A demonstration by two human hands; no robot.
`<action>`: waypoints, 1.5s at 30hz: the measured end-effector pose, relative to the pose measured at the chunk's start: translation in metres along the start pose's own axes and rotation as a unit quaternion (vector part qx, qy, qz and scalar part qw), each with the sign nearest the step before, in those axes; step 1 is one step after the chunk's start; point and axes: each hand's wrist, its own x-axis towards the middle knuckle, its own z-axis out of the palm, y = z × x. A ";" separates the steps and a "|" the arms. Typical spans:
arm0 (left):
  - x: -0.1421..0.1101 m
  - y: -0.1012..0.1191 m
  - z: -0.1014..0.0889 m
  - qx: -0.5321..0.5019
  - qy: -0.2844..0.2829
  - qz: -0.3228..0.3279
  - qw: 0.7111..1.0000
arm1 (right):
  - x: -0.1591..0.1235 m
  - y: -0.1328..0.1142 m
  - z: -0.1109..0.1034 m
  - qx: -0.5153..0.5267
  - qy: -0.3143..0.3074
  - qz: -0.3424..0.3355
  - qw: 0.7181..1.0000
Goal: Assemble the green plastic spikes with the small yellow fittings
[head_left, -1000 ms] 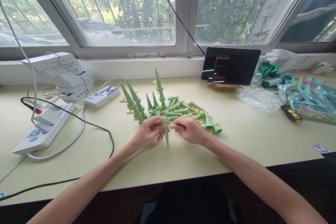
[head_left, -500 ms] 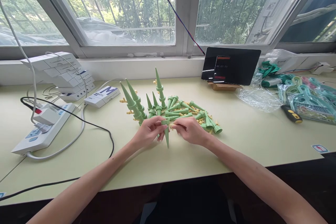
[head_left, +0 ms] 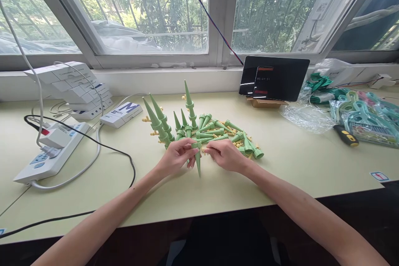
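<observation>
Between the thumb and fingers of my left hand (head_left: 178,154) is a green plastic watering spike (head_left: 198,162), its pointed end hanging down. My right hand (head_left: 225,154) pinches a small yellow valve (head_left: 204,150) at the spike's collar; whether it is fully seated there I cannot tell. Just behind my hands lies a pile of loose green spikes (head_left: 212,134) mixed with yellow valves. Several stacked spikes (head_left: 156,121) with yellow valves stand point up behind my left hand, and another tall stack (head_left: 189,106) rises to their right.
At the left are a white power strip (head_left: 52,158) with cables, a stack of white boxes (head_left: 71,87) and a single box (head_left: 121,114). A dark tablet (head_left: 276,78) leans at the back. To the right lie a screwdriver (head_left: 346,135) and plastic-wrapped green items (head_left: 368,112).
Almost nothing moves. Both hands stay together at the spike and valve, and the spike's tip sinks very slightly.
</observation>
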 end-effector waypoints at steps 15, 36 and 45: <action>-0.002 -0.004 0.001 -0.008 0.011 0.005 1.000 | -0.001 0.002 0.001 -0.014 -0.017 0.003 1.000; -0.001 -0.001 0.000 -0.030 -0.008 0.009 0.999 | -0.001 -0.001 0.002 0.004 -0.004 -0.008 1.000; -0.001 -0.002 0.002 -0.015 -0.002 0.013 1.000 | -0.001 0.001 0.001 -0.004 -0.026 -0.001 1.000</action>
